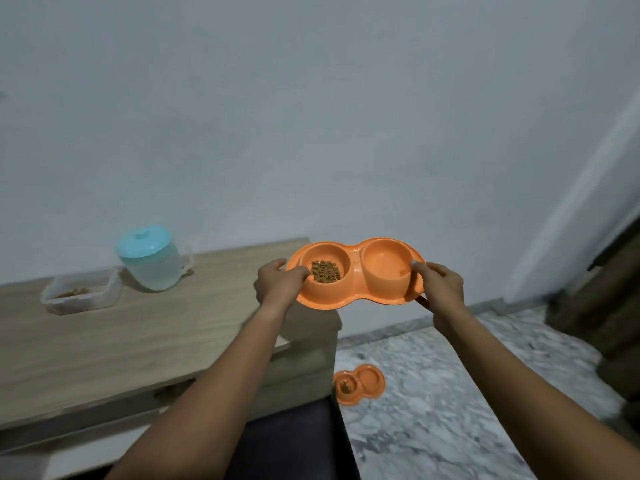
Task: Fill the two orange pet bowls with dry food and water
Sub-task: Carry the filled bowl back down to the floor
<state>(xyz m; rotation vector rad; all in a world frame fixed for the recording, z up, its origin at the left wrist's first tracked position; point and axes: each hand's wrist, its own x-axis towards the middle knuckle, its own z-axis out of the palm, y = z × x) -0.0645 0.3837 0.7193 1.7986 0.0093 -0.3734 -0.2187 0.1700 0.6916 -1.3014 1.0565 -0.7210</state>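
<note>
Currently the orange double bowl (pixel 355 273) is held in the air between both hands, past the right end of the table (pixel 138 341), over its corner and the floor. Left hand (pixel 277 284) is clamped on the left end, thumb hooked over the rim of the left cup. Right hand (pixel 440 289) is clamped on the right end, thumb on top, fingers underneath. Long axis runs left-right, roughly level, cups facing up. Left cup holds dry food (pixel 325 270); right cup looks glossy, can't tell if there's water in it.

Second orange double bowl (pixel 359 383) sits on the grey marbled floor (pixel 450 410) beside the table, some food in its left cup. Table is light wood against a plain pale wall (pixel 311 116). On it: a clear jug with a teal lid (pixel 152 258) and, just to its left, an open clear food box (pixel 81 294).
</note>
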